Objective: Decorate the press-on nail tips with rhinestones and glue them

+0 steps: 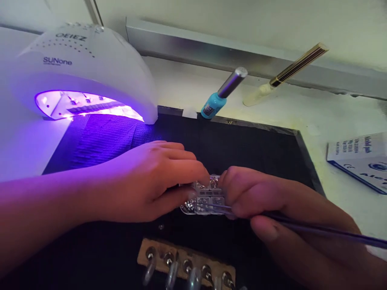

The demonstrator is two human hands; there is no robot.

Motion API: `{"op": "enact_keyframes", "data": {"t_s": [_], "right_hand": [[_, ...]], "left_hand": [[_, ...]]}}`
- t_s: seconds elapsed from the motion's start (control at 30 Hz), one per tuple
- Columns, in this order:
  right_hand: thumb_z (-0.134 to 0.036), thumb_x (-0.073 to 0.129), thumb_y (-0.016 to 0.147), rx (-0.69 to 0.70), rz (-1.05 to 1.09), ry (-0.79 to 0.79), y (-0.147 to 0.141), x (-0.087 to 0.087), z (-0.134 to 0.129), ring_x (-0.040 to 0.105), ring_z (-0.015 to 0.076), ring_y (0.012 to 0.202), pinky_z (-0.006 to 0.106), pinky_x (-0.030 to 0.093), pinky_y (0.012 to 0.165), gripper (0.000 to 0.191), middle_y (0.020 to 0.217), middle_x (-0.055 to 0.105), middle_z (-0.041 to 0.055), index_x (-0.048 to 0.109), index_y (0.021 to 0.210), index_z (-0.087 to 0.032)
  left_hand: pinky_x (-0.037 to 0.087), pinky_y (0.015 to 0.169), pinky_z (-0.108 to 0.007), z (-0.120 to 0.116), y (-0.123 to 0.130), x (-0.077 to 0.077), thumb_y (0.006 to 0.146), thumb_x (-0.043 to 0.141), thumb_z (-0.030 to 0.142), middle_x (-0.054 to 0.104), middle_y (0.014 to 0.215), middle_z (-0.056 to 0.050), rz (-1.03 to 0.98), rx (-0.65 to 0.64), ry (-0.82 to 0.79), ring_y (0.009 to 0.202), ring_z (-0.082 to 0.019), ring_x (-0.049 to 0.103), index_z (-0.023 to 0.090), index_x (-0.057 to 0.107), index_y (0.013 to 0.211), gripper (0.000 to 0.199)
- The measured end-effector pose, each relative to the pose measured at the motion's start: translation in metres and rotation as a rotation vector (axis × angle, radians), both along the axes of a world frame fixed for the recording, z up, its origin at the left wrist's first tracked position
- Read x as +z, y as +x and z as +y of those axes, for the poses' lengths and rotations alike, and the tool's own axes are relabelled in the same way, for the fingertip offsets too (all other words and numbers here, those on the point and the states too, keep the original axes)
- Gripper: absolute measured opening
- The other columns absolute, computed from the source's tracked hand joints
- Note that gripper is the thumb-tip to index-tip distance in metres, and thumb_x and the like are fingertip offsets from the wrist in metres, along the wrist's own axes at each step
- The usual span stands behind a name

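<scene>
A small clear compartment box (203, 205) with shiny pieces in its cells lies on the black mat (256, 149). My left hand (160, 177) grips its left side, thumb near the lower left cell and fingers over the upper edge. At the right end of the box, my right hand (266, 201) is closed around thin metal tweezers (317, 230); their tips reach over the lower cells. One tiny shiny piece (161, 227) rests on the mat below my left hand. Nearer to me, a wooden strip (184, 258) holds several glossy nail tips on metal stands.
A white nail lamp (99, 68) glows purple at the left. Behind the mat stand a blue polish bottle (214, 105) with a silver cap and a bottle with a gold cap (298, 66). An alcohol pads box (359, 161) lies at the right.
</scene>
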State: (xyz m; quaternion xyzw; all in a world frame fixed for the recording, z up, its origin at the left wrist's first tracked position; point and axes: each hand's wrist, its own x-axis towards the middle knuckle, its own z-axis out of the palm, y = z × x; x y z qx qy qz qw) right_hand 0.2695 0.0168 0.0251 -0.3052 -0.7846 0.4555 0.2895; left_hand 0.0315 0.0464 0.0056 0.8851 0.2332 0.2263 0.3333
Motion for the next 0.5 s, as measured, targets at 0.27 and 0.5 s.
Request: {"op": "enact_keyframes", "data": {"t_s": [0.27, 0.5], "right_hand": [[-0.027, 0.055, 0.099, -0.06, 0.288, -0.055, -0.003, -0.007, -0.005, 0.051, 0.0148, 0.068, 0.032, 0.045, 0.062, 0.013, 0.074, 0.056, 0.0002, 0.063, 0.091, -0.021], [-0.024, 0.057, 0.097, -0.091, 0.372, 0.039, -0.006, 0.017, -0.041, 0.052, 0.0148, 0.067, 0.031, 0.043, 0.061, 0.014, 0.071, 0.058, 0.0005, 0.066, 0.088, -0.02]], "left_hand": [[0.044, 0.076, -0.029, 0.0, -0.002, -0.003, 0.095, 0.051, 0.014, 0.067, 0.087, -0.003, -0.042, -0.003, 0.068, 0.08, -0.015, 0.058, 0.015, 0.064, 0.104, 0.015], [0.049, 0.08, -0.032, -0.007, -0.009, 0.002, 0.095, 0.058, 0.025, 0.068, 0.092, -0.005, 0.012, 0.125, 0.062, 0.088, -0.017, 0.062, 0.017, 0.065, 0.107, 0.017]]}}
